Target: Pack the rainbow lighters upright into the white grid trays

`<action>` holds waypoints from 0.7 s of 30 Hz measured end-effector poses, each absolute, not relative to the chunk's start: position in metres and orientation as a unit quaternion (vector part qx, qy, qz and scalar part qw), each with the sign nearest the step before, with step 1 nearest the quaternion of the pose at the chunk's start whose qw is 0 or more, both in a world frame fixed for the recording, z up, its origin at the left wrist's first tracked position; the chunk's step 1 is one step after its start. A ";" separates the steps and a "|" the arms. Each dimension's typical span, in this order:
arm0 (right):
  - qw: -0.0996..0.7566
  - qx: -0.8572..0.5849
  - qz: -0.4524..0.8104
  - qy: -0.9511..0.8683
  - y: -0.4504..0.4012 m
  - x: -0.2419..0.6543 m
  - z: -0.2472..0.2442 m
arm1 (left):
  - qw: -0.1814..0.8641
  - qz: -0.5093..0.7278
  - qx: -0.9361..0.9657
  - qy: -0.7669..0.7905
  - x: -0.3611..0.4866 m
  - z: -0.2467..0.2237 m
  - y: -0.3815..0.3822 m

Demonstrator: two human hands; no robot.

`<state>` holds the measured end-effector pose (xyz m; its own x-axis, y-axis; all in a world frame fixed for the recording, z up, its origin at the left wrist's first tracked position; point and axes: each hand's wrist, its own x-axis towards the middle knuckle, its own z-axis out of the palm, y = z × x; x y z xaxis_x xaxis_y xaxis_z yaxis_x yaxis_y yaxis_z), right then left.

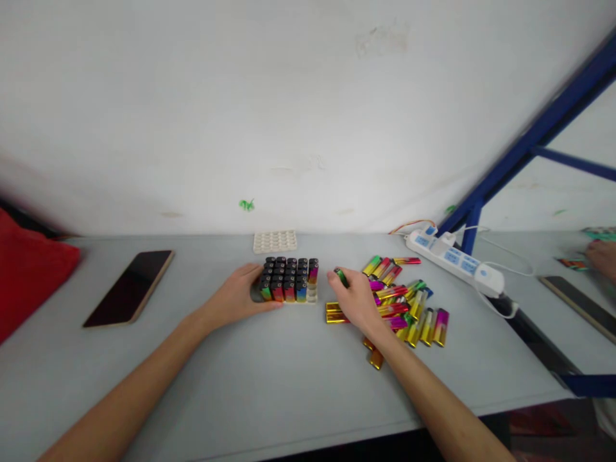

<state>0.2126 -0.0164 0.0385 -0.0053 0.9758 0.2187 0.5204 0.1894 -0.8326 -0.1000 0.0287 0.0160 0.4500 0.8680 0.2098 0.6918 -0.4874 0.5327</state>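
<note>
Black-topped lighters with shiny coloured bodies stand upright in close rows in a white holed tray. The tray's right-hand column has bare holes at the front and a lighter at the back. My left hand grips the left side of this block, thumb along the front and fingers behind. Just right of the tray, my right hand is closed around a single green lighter, its end poking out above the fingers. Under and beside that hand spreads a loose pile of metallic lighters, lying at mixed angles.
A second white holed tray lies by the wall. At left are a phone and a red cloth item. A power strip with cables runs beside a blue metal frame. Another person's hand shows at far right.
</note>
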 end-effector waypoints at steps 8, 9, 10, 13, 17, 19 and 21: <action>0.405 -0.543 0.287 -0.677 -0.021 0.214 0.044 | 0.193 0.220 0.831 0.474 -0.099 0.018 0.028; 0.402 -0.532 0.283 -0.689 -0.022 0.215 0.045 | 0.193 0.218 0.831 0.474 -0.098 0.019 0.027; 0.399 -0.520 0.271 -0.705 -0.022 0.216 0.047 | 0.193 0.215 0.831 0.476 -0.098 0.019 0.027; 0.379 -0.492 0.189 -0.761 -0.021 0.222 0.049 | 0.199 0.211 0.828 0.480 -0.098 0.019 0.027; 0.303 -0.501 0.165 -0.794 -0.017 0.228 0.043 | 0.197 0.221 0.827 0.478 -0.098 0.018 0.027; 0.283 -0.507 0.186 -0.793 -0.015 0.229 0.039 | 0.192 0.227 0.828 0.476 -0.099 0.017 0.027; 0.284 -0.503 0.190 -0.794 -0.014 0.229 0.036 | 0.189 0.228 0.828 0.475 -0.099 0.015 0.028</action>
